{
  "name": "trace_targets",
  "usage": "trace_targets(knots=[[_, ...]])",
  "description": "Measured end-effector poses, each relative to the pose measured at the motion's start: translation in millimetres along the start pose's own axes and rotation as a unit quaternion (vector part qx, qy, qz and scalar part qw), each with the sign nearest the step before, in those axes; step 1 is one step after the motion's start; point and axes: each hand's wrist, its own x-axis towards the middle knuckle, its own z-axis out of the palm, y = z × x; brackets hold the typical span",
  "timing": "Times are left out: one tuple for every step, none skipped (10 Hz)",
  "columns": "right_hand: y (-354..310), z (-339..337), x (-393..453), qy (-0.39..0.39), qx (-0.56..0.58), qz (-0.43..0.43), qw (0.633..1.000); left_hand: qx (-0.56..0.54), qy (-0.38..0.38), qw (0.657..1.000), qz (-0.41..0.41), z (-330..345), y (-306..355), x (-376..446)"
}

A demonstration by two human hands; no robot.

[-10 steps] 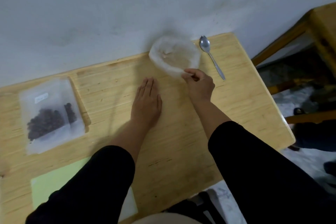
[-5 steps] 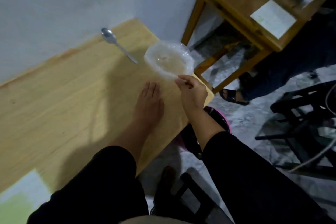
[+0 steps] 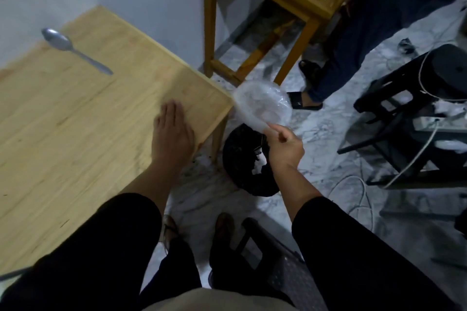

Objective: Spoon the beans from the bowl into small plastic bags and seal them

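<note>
Bowl, clear plastic and seemingly empty, hangs off the table's right edge above a black bin. Going left to right: a spoon lies on the table near the wall; the left hand rests flat, fingers spread (holding nothing); the right hand pinches the bowl's near rim.

Dim, bluish light; slight motion blur; edges bowed; floor shadows perhaps hiding detail.
</note>
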Motion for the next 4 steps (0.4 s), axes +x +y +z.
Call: trace_targets(knots=[[16.1,-12.6,6.6,0.012,-0.05,0.023,0.998,-0.002,-0.014,1.0,-0.017,0.2,2.3,2.8],[36.8,-23.9,11.2,-0.037,-0.117,0.059,0.991,-0.002,-0.025,1.0,0.017,3.7,10.5,-5.4],[46.2,-28.7,15.6,-0.079,-0.23,0.072,0.967,-0.016,0.002,0.997,0.077,-0.6,25.2,-16.2],[66.6,-33.4,3.3,-0.145,-0.262,0.084,0.95,-0.049,-0.014,0.991,0.123,11.6,41.3,-43.4]])
